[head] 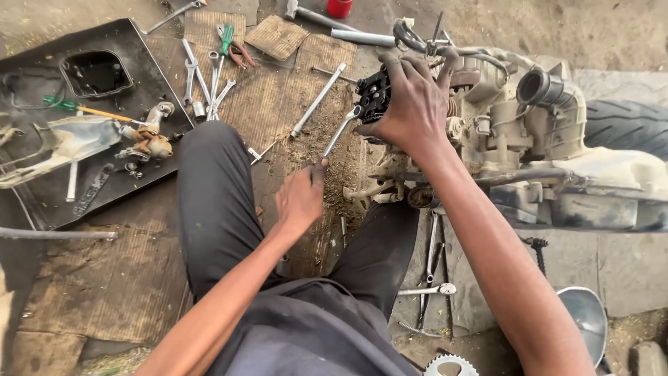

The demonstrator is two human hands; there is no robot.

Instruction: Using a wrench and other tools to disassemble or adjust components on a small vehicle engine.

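Note:
A dirty scooter engine (508,132) lies on the ground in front of me, with a tyre (626,122) at its right. My right hand (410,104) presses on the black cylinder head (374,94) at the engine's left end. My left hand (300,198) grips the handle of a silver wrench (341,132), whose far end sits against the cylinder head. My dark-trousered legs stretch out below both hands.
Several spanners (202,76) and green-handled pliers (229,42) lie on cardboard at the upper left. A long socket bar (316,101) lies beside them. A black panel (42,188) holds parts and a screwdriver (83,108). More tools (428,282), a metal bowl (588,317) and a sprocket (449,365) lie near my right leg.

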